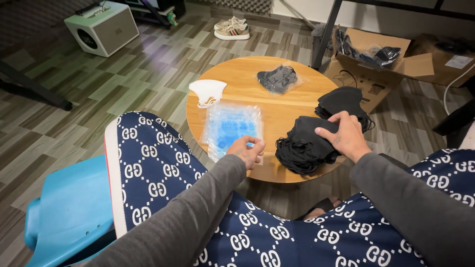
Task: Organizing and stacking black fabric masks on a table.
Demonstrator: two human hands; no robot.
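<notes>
My right hand (345,135) rests on top of a pile of black face masks (304,143) at the near right of a round wooden table (247,81), fingers gripping the top mask. A second black heap (341,101) lies just behind it. My left hand (248,149) hovers at the near edge of a stack of clear plastic bags with blue print (230,126), fingertips pinched together with nothing visible in them. A white mask (207,91) lies at the table's left, and a bagged dark mask bundle (277,78) sits at the far side.
An open cardboard box (376,59) with bagged dark items stands right of the table beside a black metal leg (324,34). A small amplifier (102,28) and a pair of sneakers (231,28) sit on the wood-pattern floor. A blue plastic seat (69,207) is under my left leg.
</notes>
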